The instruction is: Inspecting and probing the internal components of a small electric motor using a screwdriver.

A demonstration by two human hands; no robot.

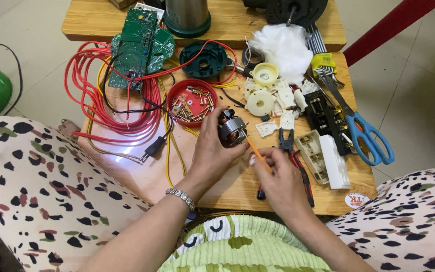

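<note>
head view: my left hand [212, 146] is wrapped around a small motor [231, 129], held just above the table [227, 189] near the red dish [193, 102]; my right hand [278, 176] pinches an orange screwdriver [256, 152], tip at the motor. i judge the motor dense, stiff and metal-slick, its fine copper windings fragile, so i'd grip the steel core. the dish holds small brass screws and terminals.

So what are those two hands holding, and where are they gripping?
The left hand grips a small electric motor around its body. The right hand pinches an orange-handled screwdriver by its handle, tip at the motor.
</note>
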